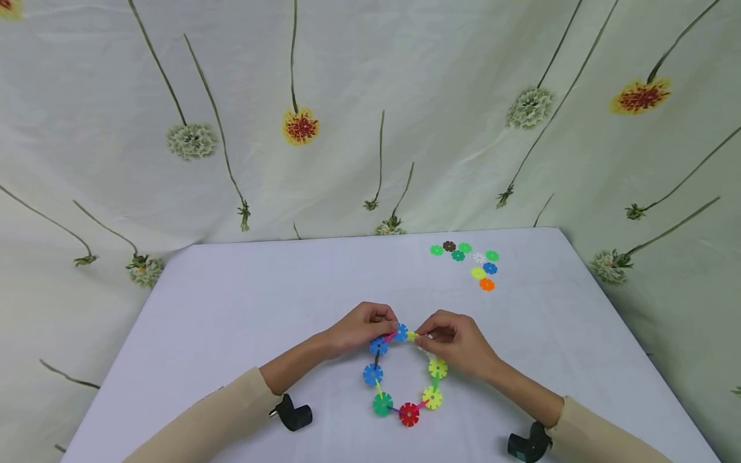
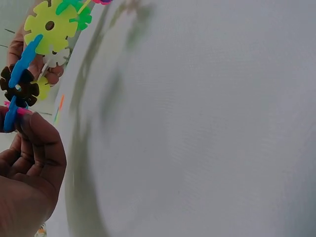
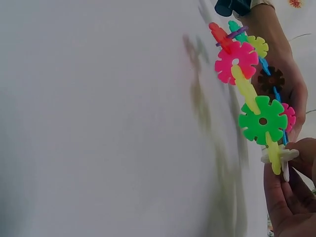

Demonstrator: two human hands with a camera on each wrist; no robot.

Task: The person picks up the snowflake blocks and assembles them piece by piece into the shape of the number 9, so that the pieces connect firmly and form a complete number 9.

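A closed-looking ring of notched plastic discs, slotted into one another, is held up between both hands; a red disc point(image 1: 409, 415) forms its near end. My left hand point(image 1: 365, 326) pinches the ring at its far left, by a blue disc point(image 1: 401, 332) and a pink one. At the far right my right hand point(image 1: 460, 341) pinches the ring beside a yellow disc point(image 1: 411, 335). White discs point(image 3: 280, 155) show at the right fingertips in the right wrist view. In the left wrist view, a brown disc point(image 2: 19, 86) sits just above the left fingertips. Fingers partly hide the ring's far right joint.
Several loose discs, among them an orange disc point(image 1: 487, 284) and a brown disc point(image 1: 449, 245), lie toward the back right of the white-covered table point(image 1: 260, 289). A flower-printed cloth point(image 1: 347, 64) hangs behind. Black devices point(image 1: 295, 415) are strapped at the wrists.
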